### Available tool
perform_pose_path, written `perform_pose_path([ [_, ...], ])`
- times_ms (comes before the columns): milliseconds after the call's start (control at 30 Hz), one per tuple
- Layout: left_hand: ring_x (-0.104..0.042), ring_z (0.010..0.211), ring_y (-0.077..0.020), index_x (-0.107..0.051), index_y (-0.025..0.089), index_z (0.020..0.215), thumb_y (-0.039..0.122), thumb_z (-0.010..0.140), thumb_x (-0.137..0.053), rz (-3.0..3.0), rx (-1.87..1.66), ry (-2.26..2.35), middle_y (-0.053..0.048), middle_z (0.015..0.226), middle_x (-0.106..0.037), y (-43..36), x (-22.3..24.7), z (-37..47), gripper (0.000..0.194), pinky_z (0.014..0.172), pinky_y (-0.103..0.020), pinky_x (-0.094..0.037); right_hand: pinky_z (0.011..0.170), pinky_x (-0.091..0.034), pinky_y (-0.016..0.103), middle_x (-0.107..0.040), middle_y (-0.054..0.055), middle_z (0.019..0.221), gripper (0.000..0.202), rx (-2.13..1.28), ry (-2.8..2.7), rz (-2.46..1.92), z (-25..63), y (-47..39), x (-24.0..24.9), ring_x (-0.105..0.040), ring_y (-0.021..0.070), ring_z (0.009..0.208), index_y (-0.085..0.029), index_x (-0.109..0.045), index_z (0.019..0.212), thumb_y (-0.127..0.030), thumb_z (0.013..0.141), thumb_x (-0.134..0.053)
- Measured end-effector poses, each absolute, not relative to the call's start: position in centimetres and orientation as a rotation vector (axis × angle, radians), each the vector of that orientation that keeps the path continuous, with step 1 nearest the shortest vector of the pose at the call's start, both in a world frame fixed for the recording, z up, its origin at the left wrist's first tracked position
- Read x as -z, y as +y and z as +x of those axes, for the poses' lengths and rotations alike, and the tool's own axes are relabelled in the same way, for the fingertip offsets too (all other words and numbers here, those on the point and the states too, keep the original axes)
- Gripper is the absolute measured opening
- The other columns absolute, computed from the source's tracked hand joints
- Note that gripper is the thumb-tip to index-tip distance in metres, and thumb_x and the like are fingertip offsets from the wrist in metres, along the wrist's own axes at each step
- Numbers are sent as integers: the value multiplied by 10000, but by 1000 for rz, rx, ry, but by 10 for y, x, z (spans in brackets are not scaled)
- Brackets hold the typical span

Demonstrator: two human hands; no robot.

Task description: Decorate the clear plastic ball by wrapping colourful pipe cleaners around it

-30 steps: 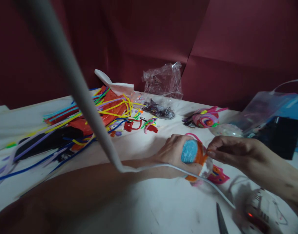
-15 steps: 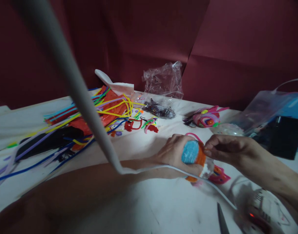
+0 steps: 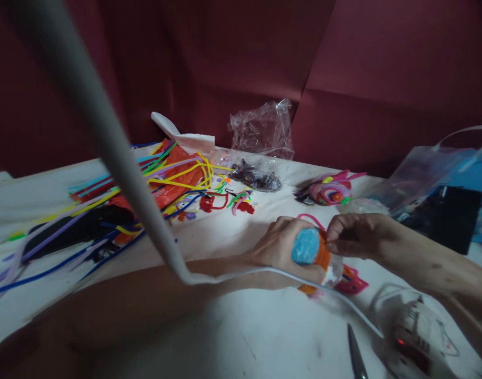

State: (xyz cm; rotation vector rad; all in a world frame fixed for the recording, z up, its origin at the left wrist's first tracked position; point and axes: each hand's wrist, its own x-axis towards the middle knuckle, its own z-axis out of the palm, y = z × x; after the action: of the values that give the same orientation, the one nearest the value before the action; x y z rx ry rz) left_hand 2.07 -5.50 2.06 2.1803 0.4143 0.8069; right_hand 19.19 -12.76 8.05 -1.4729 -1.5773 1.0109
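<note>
gripping a small bottle (image 3: 314, 255) wrapped in blue and orange pipe cleaner, the left hand (image 3: 282, 245) closes round it low over the white table (image 3: 233, 337). at its 3 o'clock the right hand (image 3: 353, 235) pinches the orange wrap. loose pipe cleaners (image 3: 162, 181) lie toward 10 o'clock, well apart.

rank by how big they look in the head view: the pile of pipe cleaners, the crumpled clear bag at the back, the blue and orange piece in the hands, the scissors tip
1. pile of pipe cleaners
2. crumpled clear bag, though it lies farther back
3. blue and orange piece, partly covered by the left hand and right hand
4. scissors tip, cut off by the frame, so unsure
</note>
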Motion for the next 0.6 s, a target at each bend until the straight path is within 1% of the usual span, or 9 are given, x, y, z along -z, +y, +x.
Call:
perform_pose_path([
  [133,-503,1049,-237,-519,223,1106,337,626,-692,2134,-803,461,-50,1043,-530,-57,-26,21,523,848,-352,-444,515,-414,218,-548,46,656,498,-1044,-1602,-1479,191,-127,-80,-490,187,567,-157,-595,694,-604,643,-807],
  [233,-514,1021,-239,-533,203,1065,351,588,-731,2144,-823,468,-49,1011,-537,-57,-29,20,538,829,-349,-444,507,-396,210,-555,50,652,432,-1038,-1634,-1497,192,-127,-79,-484,186,562,-149,-589,681,-527,661,-797],
  [300,-523,1005,-238,-531,194,1061,338,579,-738,2158,-814,473,-55,1010,-538,-57,-30,20,544,827,-353,-441,505,-393,212,-562,56,659,391,-1032,-1653,-1504,192,-128,-78,-490,189,560,-145,-589,684,-488,670,-776],
  [600,-520,1020,-236,-508,205,1076,299,602,-698,2187,-795,477,-66,1051,-535,-59,-33,17,520,849,-356,-439,520,-386,223,-545,44,659,328,-984,-1696,-1539,191,-127,-77,-482,188,576,-146,-565,693,-442,667,-703],
])
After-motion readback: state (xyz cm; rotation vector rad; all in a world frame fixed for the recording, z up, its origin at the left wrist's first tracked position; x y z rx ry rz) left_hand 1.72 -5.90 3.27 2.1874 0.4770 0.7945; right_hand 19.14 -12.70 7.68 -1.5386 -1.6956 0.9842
